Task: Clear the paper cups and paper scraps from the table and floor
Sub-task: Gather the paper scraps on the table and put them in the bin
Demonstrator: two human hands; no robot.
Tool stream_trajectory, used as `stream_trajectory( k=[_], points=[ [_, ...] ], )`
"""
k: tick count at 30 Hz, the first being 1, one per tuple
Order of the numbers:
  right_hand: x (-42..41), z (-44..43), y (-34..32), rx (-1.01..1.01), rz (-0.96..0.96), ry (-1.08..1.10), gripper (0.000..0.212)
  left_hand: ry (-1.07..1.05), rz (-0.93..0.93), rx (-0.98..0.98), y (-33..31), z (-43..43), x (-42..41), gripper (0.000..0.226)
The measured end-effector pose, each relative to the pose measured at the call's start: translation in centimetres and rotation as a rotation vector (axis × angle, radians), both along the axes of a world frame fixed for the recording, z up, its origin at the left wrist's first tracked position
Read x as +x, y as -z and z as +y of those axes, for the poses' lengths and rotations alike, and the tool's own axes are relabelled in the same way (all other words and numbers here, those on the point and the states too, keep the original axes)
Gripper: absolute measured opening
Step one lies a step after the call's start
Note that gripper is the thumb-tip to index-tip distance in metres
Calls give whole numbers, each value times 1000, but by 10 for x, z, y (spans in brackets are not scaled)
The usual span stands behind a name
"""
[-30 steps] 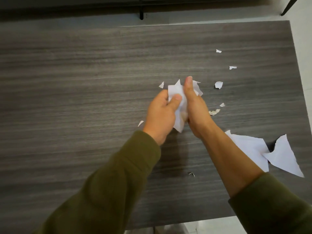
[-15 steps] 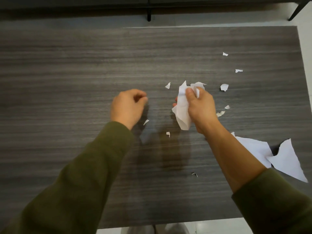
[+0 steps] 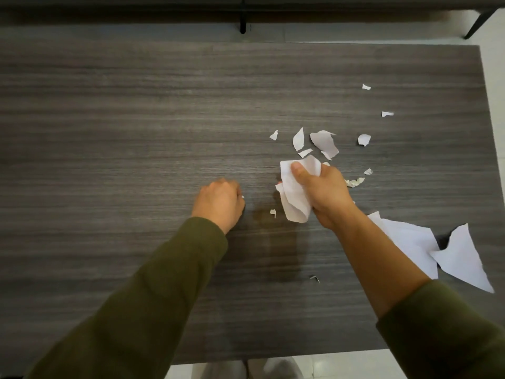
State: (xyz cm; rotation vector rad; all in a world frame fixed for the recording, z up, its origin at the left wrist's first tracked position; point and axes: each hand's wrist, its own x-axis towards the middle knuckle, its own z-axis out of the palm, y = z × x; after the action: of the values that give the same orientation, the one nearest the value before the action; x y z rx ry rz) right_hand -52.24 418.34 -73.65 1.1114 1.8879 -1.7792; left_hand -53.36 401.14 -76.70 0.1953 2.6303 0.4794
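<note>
Right grip (image 3: pixel 325 190) is closed round a wad of paper (image 3: pixel 295 198), thumb on top, and loose folds hang out the near side. Left grip (image 3: pixel 220 203) is knuckles-up on the counter (image 3: pixel 136 132) with fingers curled under. A tiny scrap (image 3: pixel 242 196) shows at its fingertips, and I can't tell if it's pinched or only touched. Risk there: the bit is flat on the wood, so the fingers may slide it instead of lifting it. Another small scrap (image 3: pixel 273 213) lies between the grips. Torn pieces (image 3: pixel 325 142) lie just far of the right grip, a crumpled bit (image 3: pixel 355 182) to its right, and more specks (image 3: pixel 387 114) lie far right. The wad looks loosely bunched, so adding more one-handed could drop folds or shed pieces. The big torn sheets (image 3: pixel 410 239) sit near right, partly under the right forearm and close to the counter's right edge. A sleeve drag could push them onto the floor (image 3: pixel 341 365). A small dark metal bit (image 3: pixel 314 279) lies near, easy to miss. No paper cups in view.
</note>
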Motion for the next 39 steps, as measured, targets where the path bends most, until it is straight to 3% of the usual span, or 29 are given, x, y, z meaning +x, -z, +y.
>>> stream_trajectory(
  k=[6,8,10,12,14,20,23,26,28,30,33,37,39],
  points=[
    [10,-5,2,-27,44,41,17,46,-45,-56,0,2,-4,19],
    [12,-5,2,-10,48,61,22,-238,-200,154,-7,1,-10,17],
    [13,-9,3,8,54,68,23,-545,-350,521,-18,6,-15,25],
    [11,-15,5,24,49,66,25,-607,-411,741,-30,16,-16,27],
    [7,-24,3,4,49,67,27,-558,-437,839,-39,29,-16,30],
    [-3,-28,-11,-165,87,93,34,-387,-254,653,-33,46,-24,25],
    [-4,-19,-11,-174,59,199,23,-276,-221,671,-33,45,-28,17],
    [-4,-4,-6,-117,76,237,6,-378,-171,705,-26,45,-41,11],
    [-4,6,-1,-96,103,216,10,-429,-67,587,-15,48,-56,9],
    [-6,12,3,-87,131,181,9,-379,6,423,-2,54,-71,24],
    [-11,17,8,-105,166,164,6,-269,63,327,15,68,-87,38],
    [-17,20,14,-157,176,192,6,-112,193,234,28,78,-92,21],
    [-18,21,14,-162,179,233,12,-79,163,200,23,82,-90,15]
  ],
)
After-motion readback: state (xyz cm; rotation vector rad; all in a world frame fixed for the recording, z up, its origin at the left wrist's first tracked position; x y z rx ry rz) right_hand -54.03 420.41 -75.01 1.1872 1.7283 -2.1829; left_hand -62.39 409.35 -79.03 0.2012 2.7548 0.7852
